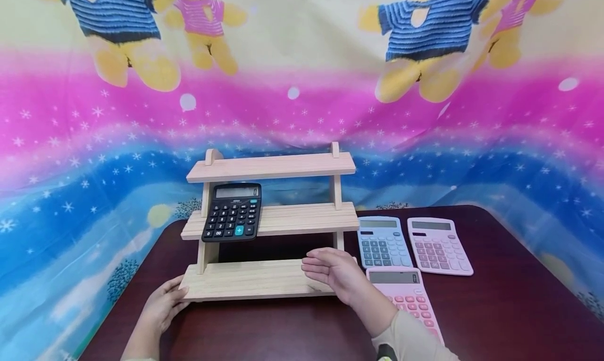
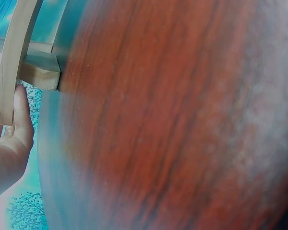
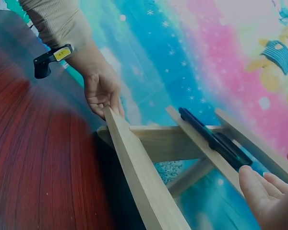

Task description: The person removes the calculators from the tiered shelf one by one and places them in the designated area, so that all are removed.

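Note:
A three-tier wooden shelf rack (image 1: 264, 280) stands on the table. My left hand (image 1: 162, 304) grips the left end of its bottom board, and in the left wrist view the fingers (image 2: 23, 112) wrap the board's end (image 2: 7, 91). My right hand (image 1: 337, 272) has its fingers extended and overlaps the right part of the bottom board in the head view; nothing is held in it. A black calculator (image 1: 233, 212) leans upright on the middle board at the left, its display facing me. The right wrist view shows this calculator (image 3: 213, 139) edge-on, beyond my right hand (image 3: 271, 196).
Right of the rack lie a blue calculator (image 1: 384, 241), a pale pink calculator (image 1: 440, 245) and a pink calculator (image 1: 410, 303), the last partly covered by my right forearm. The dark red table (image 1: 264, 332) has rounded corners. A printed cloth (image 1: 292, 67) hangs behind.

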A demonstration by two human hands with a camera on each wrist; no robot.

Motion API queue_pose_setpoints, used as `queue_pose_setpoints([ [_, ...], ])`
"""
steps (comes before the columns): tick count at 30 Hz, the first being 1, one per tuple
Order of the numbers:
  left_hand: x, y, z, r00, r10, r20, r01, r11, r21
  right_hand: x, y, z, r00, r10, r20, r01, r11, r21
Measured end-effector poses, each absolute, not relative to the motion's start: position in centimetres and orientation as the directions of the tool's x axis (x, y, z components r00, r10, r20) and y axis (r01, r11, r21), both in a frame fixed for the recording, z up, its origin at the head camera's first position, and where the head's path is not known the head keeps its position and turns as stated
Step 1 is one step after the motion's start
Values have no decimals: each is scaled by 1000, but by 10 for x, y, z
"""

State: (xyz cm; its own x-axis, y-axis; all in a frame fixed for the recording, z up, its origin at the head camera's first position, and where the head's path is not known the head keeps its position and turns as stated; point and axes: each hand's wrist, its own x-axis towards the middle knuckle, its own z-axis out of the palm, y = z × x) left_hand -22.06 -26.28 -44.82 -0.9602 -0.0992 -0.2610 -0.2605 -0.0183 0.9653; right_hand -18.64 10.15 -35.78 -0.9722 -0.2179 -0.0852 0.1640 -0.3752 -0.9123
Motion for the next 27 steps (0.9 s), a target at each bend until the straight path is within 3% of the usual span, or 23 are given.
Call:
queue_pose_setpoints([
  [27,-220,-263,-449,-960,-88,-267,-267,-16,964,-224,43,-361,-973,-218,-75,165,-429,-888],
])
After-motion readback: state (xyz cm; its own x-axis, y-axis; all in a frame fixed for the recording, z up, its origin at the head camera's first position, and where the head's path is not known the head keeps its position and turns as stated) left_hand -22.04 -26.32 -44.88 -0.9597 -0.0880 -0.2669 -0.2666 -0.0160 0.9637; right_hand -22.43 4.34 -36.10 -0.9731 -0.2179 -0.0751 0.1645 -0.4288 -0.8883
